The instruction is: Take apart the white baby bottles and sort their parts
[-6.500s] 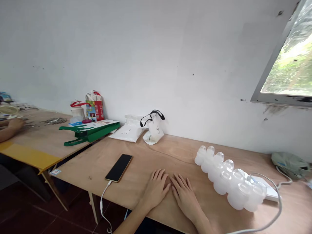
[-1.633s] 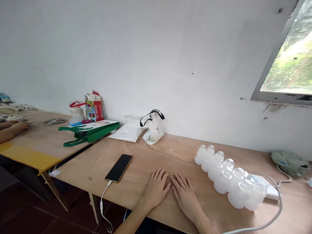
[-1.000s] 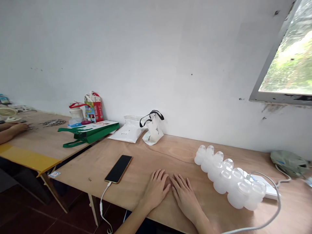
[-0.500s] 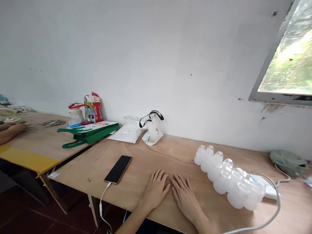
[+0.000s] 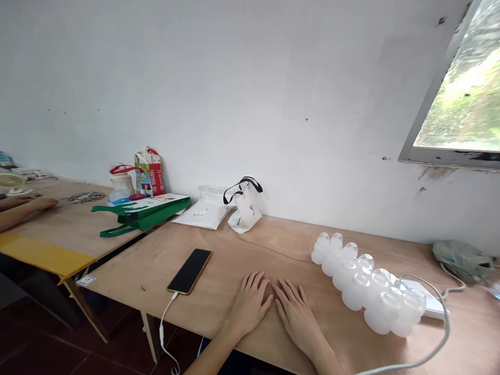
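"On the counter [image 5: 273,245], anything picked up yet?"

"Nothing. My left grip [image 5: 250,304] and right grip [image 5: 297,312] lie flat, fingers spread, empty; the plastic bottles [image 5: 361,291] stand just beside them, untouched."

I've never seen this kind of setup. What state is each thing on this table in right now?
Left hand: flat on the plywood table, empty
Right hand: flat on the table, empty
Translucent plastic cups: standing in a tight double row
Phone: lying flat, screen dark
White cable: plugged into the phone
Green bag: lying flat
White bag with black handles: standing, slumped
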The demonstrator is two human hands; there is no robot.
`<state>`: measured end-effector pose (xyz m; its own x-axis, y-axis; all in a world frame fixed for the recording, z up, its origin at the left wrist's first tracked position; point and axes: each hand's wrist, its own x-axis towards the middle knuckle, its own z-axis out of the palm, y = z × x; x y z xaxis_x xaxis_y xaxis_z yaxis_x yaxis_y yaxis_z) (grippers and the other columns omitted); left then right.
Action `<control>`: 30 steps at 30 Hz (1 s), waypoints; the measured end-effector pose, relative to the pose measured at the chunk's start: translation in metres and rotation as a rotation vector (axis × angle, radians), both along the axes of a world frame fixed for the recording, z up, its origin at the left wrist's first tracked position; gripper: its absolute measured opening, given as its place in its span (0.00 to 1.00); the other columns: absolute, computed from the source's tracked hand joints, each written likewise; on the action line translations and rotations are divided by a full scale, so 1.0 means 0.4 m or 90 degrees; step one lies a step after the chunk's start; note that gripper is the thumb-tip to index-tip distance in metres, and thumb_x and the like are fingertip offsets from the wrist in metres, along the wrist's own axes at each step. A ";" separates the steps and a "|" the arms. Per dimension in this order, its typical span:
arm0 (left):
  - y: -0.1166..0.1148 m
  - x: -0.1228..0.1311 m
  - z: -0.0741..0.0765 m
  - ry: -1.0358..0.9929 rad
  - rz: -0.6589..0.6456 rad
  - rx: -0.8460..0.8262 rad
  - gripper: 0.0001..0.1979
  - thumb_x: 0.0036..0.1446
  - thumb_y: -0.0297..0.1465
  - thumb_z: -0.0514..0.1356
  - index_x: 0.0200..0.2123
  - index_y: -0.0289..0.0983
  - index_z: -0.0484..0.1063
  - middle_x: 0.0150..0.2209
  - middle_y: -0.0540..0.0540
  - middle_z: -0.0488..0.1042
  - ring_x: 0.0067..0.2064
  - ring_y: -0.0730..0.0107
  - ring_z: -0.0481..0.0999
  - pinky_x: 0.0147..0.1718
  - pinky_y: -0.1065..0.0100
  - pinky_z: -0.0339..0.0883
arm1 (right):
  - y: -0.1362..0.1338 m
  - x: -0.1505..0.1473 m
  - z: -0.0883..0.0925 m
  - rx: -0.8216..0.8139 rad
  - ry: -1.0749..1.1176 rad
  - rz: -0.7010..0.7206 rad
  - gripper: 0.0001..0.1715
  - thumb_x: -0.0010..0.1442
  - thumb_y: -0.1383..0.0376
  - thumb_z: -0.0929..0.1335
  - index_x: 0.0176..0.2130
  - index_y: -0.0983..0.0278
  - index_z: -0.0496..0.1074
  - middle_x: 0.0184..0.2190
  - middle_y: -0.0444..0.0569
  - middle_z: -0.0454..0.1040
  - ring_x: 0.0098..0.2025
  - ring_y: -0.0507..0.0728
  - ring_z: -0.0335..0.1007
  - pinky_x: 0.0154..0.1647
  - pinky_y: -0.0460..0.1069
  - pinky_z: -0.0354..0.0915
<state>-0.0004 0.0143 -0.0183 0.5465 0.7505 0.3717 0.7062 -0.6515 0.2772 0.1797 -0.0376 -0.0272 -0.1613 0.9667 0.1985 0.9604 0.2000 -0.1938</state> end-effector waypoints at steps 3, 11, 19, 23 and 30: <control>0.000 -0.001 0.001 0.003 0.000 -0.001 0.17 0.70 0.37 0.56 0.58 0.39 0.71 0.64 0.40 0.70 0.65 0.50 0.66 0.64 0.46 0.61 | -0.002 -0.002 0.005 -0.007 -0.001 -0.003 0.28 0.74 0.59 0.56 0.68 0.57 0.64 0.70 0.49 0.60 0.72 0.64 0.54 0.71 0.69 0.51; -0.002 0.000 0.006 0.004 -0.001 -0.005 0.17 0.69 0.36 0.57 0.58 0.39 0.71 0.64 0.40 0.70 0.65 0.50 0.66 0.64 0.46 0.62 | 0.000 -0.002 0.006 -0.004 -0.008 -0.001 0.28 0.74 0.59 0.56 0.68 0.57 0.64 0.70 0.49 0.60 0.72 0.64 0.54 0.71 0.68 0.51; -0.003 0.000 0.012 0.022 0.002 -0.015 0.18 0.70 0.36 0.57 0.59 0.37 0.70 0.65 0.39 0.69 0.66 0.49 0.65 0.65 0.46 0.60 | -0.001 -0.002 -0.002 0.012 0.006 -0.001 0.28 0.74 0.59 0.56 0.67 0.57 0.65 0.70 0.49 0.62 0.72 0.64 0.55 0.71 0.68 0.51; -0.002 0.001 0.011 0.020 0.003 -0.016 0.18 0.70 0.36 0.57 0.59 0.37 0.70 0.65 0.39 0.69 0.66 0.49 0.65 0.65 0.45 0.60 | 0.000 0.001 -0.013 0.025 0.009 -0.002 0.27 0.74 0.59 0.56 0.67 0.56 0.65 0.70 0.49 0.62 0.72 0.63 0.55 0.71 0.67 0.51; -0.001 0.000 0.002 0.002 0.002 -0.004 0.18 0.70 0.38 0.56 0.58 0.39 0.71 0.64 0.40 0.69 0.65 0.50 0.66 0.64 0.46 0.61 | 0.001 0.001 -0.013 0.025 0.007 -0.001 0.28 0.74 0.58 0.55 0.67 0.56 0.65 0.70 0.49 0.62 0.72 0.63 0.55 0.72 0.67 0.51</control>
<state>-0.0003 0.0140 -0.0177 0.5455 0.7544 0.3651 0.7093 -0.6476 0.2785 0.1799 -0.0372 -0.0326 -0.1568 0.9585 0.2381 0.9587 0.2056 -0.1964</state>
